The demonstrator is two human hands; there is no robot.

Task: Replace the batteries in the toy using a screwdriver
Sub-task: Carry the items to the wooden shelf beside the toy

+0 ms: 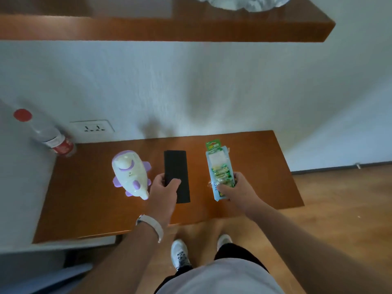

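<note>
**Toy** (130,174): white and purple plastic figure, lying on the table (84,198) left of the black case (176,166) and just beside my left hand (164,189). I am not touching it. I am judging it hollow, light and hard-shelled, with a smooth rounded body likely to slip. The small purple fins look like the weak parts, so I am planning to take it round the broad middle.

**Black case**: flat oblong, lying between the toy and the battery pack (219,166). My left hand is gripping its near left edge, thumb on top. It looks stiff and light. No screwdriver is showing, and I cannot tell if one is inside.

**Battery pack**: green card with clear film. My right hand (235,188) is clasping its near end, fingers wrapped round. I am judging it floppy at the card end, weighty at the cells and slick on the film, so best held at the cells.
</note>
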